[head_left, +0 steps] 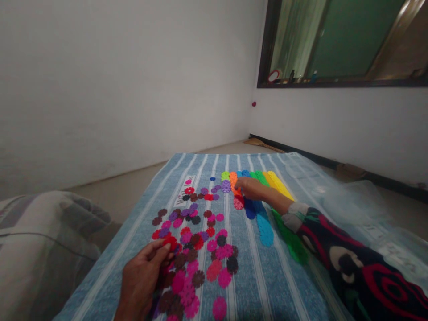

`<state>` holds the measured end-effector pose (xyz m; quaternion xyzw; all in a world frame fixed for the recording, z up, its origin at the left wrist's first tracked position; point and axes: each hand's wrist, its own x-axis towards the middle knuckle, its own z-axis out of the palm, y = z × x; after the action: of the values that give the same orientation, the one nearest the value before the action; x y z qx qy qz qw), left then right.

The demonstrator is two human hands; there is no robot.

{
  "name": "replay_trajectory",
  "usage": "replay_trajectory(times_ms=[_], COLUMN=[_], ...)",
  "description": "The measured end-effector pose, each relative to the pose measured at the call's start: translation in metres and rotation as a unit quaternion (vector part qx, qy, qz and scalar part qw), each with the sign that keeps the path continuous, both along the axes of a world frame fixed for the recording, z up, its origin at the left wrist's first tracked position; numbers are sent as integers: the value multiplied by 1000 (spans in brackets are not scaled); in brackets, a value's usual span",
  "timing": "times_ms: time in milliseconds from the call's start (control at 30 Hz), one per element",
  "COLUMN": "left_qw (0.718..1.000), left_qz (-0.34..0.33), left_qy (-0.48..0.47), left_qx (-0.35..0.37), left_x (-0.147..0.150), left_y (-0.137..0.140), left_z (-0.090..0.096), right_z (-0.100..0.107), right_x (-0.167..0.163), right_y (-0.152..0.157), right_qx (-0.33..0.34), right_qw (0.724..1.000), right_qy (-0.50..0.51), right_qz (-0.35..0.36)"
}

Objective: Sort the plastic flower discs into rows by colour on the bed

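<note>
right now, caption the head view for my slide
The left hand holds a red disc among scattered discs; the right hand is at the orange row.

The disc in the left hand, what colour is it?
The disc is red, seen in the head view.

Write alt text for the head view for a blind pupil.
A person's left hand pinches a red notched disc among scattered pink, brown and purple discs on a striped blue cloth; the right hand is at an orange row beside blue, green and yellow rows.
</note>
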<state>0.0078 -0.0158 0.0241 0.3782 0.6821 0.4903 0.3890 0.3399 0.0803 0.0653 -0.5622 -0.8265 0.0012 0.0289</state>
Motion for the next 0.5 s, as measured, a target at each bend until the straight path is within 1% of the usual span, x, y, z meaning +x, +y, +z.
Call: replay_trajectory(times_ms=[100, 133, 300, 500], left_qw=[997, 997, 997, 998], left_qz=[-10, -8, -8, -19], left_qy=[-50, -54, -46, -39], left_qx=[-56, -60, -58, -51], left_x=[1, 1, 3, -2], left_y=[-1, -2, -3, 0], left_z=[3, 4, 9, 2], right_z=[4, 5, -1, -12], right_x=[12, 15, 20, 5], right_y=[3, 3, -2, -9], right_qx=[18, 21, -5, -39], right_qw=[999, 999, 999, 998], right_qy=[28, 30, 14, -3], right_qz=[-29, -35, -38, -44])
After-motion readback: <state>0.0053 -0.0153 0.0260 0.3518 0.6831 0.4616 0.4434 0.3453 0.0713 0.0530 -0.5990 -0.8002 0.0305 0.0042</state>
